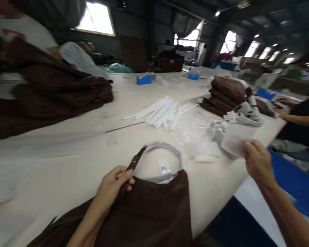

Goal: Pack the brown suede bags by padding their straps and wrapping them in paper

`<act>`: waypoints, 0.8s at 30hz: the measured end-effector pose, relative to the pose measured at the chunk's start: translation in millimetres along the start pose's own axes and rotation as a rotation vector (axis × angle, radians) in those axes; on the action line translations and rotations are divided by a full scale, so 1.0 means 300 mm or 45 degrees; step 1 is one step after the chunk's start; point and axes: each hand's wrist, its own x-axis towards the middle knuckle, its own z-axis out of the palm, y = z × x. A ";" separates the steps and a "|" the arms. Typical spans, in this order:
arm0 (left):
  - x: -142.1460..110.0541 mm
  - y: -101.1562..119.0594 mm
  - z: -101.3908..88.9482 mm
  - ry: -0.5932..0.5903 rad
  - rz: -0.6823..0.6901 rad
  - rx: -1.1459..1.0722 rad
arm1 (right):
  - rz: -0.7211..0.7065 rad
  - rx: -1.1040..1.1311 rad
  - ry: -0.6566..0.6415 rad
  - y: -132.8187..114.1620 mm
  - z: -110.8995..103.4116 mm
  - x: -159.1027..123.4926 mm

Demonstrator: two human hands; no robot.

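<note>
A dark brown bag (149, 212) lies on the pale table (67, 164) in front of me, its handle (167, 148) wrapped in clear plastic and arching away from me. My left hand (113, 187) is closed on the bag's top corner, where the handle strap joins. My right hand (256, 159) reaches to the right and pinches a thin white sheet or plastic pouch (234, 140) at the table's edge. A small packet (164, 167) lies inside the handle loop.
White foam strips (162, 111) and crumpled clear plastic bags (198, 132) lie mid-table. Brown bags are piled at far left (48, 92) and at right (226, 94). Another person's arms (296, 116) work at the right edge. A person stands at top left. Blue boxes (144, 79) sit far back.
</note>
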 end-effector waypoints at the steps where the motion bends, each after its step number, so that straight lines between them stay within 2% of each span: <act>1: -0.007 0.001 0.004 0.008 0.019 -0.050 | 0.072 0.150 0.001 -0.016 0.020 -0.002; 3: -0.008 -0.001 0.014 0.014 0.045 -0.139 | 0.325 0.394 -0.183 -0.063 0.085 -0.013; 5: -0.007 -0.007 0.019 0.008 0.075 -0.208 | 0.553 0.480 -0.557 -0.128 0.183 -0.036; 6: -0.008 -0.010 0.018 0.006 0.090 -0.230 | 0.597 0.453 -0.781 -0.162 0.242 -0.048; 8: -0.014 -0.018 0.014 0.004 0.115 -0.252 | 0.550 0.371 -1.151 -0.221 0.377 -0.073; 10: -0.020 -0.025 0.009 -0.004 0.138 -0.266 | 0.459 0.311 -1.396 -0.264 0.520 -0.098; 13: -0.022 -0.035 0.002 -0.022 0.166 -0.292 | 0.406 0.369 -1.531 -0.306 0.714 -0.143; 16: -0.017 -0.045 -0.004 -0.026 0.179 -0.329 | 0.448 0.530 -1.575 -0.337 0.846 -0.195; 19: -0.010 -0.050 -0.011 -0.026 0.171 -0.380 | 0.529 0.702 -1.629 -0.348 0.904 -0.234; 24: 0.001 -0.061 -0.011 -0.037 0.107 -0.478 | 0.629 0.911 -1.628 -0.323 0.902 -0.253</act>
